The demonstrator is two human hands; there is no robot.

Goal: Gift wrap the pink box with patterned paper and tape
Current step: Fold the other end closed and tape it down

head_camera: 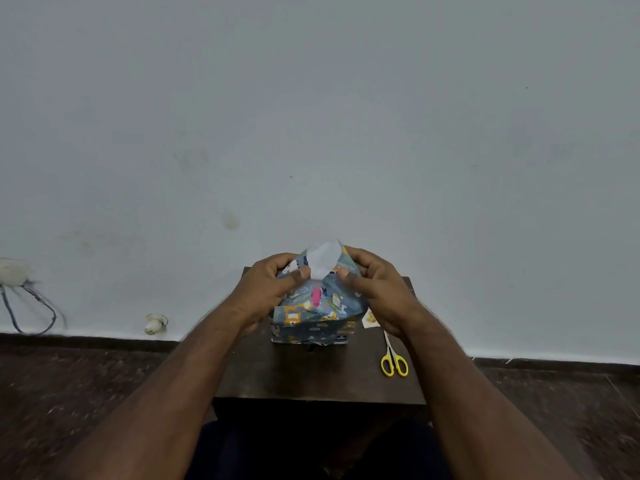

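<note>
2 hands point(277, 289) point(374, 289) pinch patterned paper point(318, 306) over pink box point(316, 296).

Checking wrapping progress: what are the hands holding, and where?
Both hands, left and right, pinch the patterned paper at the box's open top end, folding its flaps inward.

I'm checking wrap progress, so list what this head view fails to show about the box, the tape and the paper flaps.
- Pink box: only a sliver shows; patterned paper covers the rest.
- Tape: none can be made out; any strip is too small or hidden.
- Far side flaps: behind the raised paper.
- Side folds: covered by the left hand and right hand.
- Small printed scrap near the scissors: too small, partly behind the right hand.
</note>
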